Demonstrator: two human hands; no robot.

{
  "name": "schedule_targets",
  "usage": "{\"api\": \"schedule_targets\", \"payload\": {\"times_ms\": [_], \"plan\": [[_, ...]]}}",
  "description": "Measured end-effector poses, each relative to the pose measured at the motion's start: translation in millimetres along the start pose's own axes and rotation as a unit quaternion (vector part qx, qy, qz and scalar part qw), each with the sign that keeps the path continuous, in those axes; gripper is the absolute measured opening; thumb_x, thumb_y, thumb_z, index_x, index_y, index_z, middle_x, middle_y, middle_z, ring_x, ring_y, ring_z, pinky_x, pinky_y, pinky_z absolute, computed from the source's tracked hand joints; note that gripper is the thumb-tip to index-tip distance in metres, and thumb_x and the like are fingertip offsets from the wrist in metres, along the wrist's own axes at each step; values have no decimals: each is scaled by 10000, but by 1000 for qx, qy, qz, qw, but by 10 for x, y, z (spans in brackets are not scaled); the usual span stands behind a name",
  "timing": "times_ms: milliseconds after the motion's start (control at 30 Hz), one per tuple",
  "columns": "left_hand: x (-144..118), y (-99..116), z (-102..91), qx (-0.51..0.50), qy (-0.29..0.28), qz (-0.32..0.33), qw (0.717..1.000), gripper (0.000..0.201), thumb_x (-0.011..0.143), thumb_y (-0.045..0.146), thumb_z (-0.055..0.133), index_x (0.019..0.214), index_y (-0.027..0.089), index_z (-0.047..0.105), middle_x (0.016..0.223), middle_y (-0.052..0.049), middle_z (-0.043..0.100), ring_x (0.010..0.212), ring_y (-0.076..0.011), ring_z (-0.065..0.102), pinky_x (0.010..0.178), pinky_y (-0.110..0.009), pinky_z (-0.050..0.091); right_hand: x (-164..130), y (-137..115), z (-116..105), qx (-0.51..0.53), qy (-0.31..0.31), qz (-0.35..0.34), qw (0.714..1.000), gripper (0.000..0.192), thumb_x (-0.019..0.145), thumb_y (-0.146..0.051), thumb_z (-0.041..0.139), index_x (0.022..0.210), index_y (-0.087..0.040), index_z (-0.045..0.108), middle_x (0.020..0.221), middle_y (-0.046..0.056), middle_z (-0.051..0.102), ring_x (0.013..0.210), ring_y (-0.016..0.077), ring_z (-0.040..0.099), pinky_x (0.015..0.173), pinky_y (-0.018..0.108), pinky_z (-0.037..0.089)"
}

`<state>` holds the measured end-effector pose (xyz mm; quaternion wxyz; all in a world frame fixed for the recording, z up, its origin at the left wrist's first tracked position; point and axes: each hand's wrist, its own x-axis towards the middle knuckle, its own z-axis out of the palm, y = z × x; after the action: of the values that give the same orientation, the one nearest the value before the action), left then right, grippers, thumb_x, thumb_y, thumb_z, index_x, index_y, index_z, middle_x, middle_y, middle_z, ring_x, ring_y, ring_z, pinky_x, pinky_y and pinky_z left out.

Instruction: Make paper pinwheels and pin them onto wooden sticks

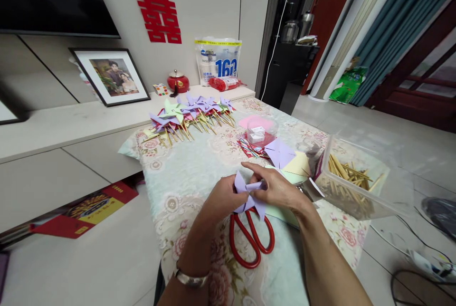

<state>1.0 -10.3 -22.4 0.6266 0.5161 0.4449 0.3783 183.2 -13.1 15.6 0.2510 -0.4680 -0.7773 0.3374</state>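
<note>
Your left hand (223, 196) and right hand (276, 187) both pinch one folded lilac paper pinwheel (249, 194), held just above the floral tablecloth (185, 177) near the table's front. One pair of red-handled scissors (251, 237) lies directly beneath it, blades hidden under your hands.

At the far edge sits a row of finished purple and green paper pinwheels on wooden sticks (192, 116); they overlap too much to count, perhaps a dozen. One clear plastic box of wooden sticks (351, 180) stands to your right, overhanging the table's right edge. Beside it lie a few loose coloured paper squares (285, 156), partly covered by your right hand, and one small round clear tub (260, 132) on pink paper.

Bare cloth lies open between your hands and the far row.
</note>
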Motion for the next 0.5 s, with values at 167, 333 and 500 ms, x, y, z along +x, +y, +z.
{"api": "schedule_targets", "payload": {"times_ms": [167, 333, 500], "plan": [[-11, 16, 0, 1, -19, 7, 1000, 190, 582, 160, 701, 771, 147, 699, 642, -12, 658, 576, -155, 564, 512, -233, 395, 1, -18, -4, 3, -12, 4, 1000, 834, 657, -62, 572, 1470, -216, 475, 845, 7, 700, 747, 176, 615, 694, 281, 482], [-29, 117, 48, -43, -43, -3, 998, 252, 600, 160, 709, 850, 141, 682, 717, -18, 690, 618, -156, 606, 571, -242, 442, 2, -30, -16, 41, -5, 25, 999, 819, 663, -69, 590, 1464, -194, 477, 842, 2, 667, 760, 173, 598, 680, 277, 468], [-43, 190, 10, -121, -26, -10, 992, 344, 626, 288, 805, 901, 129, 673, 807, -64, 724, 674, -171, 647, 651, -269, 485, 15, 9, -8, 164, 41, 41, 985, 820, 677, -89, 627, 1467, -233, 462, 761, -39, 581, 662, 135, 523, 563, 236, 395]]}}
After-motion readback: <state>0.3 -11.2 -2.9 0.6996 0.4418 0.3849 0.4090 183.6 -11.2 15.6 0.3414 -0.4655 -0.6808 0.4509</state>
